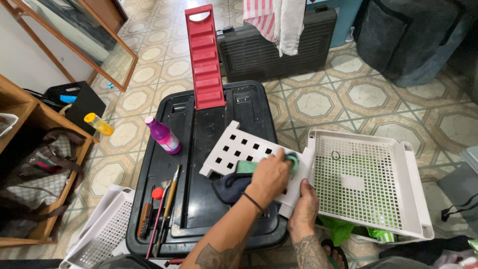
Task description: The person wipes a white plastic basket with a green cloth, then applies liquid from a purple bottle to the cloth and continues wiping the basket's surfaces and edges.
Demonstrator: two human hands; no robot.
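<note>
The person bends over a black plastic storage bin (209,149) whose lid serves as a worktop. The left hand (271,174) lies on a white perforated plastic panel (239,149), fingers curled together and pressing a green scouring sponge (293,160) against the panel near the lid's right edge; a black band circles that wrist. The right hand (303,206) sits lower, at the lid's near right corner, fingers closed under the panel's lower edge, gripping it from below. The panel rests tilted across the right half of the lid, its square holes showing toward the lid's middle. A dark blue cloth (229,187) lies bunched beneath the left wrist, touching the panel.

Just beside the panel, off the lid's right edge, a white mesh basket tray (416,194) sits over something green. A red ribbed plastic piece (204,60) stands at the lid's far edge, leaning up and away. A purple bottle with a pink label (164,135) lies near the lid's left edge. Along the near left corner a paintbrush (169,199) and a few thin tools (152,216) lie side by side. Another white mesh piece (104,229) rests on the tiled floor (348,94) by that corner. A yellow bottle (98,124) lies on the floor further left, near a wooden shelf (35,119).
</note>
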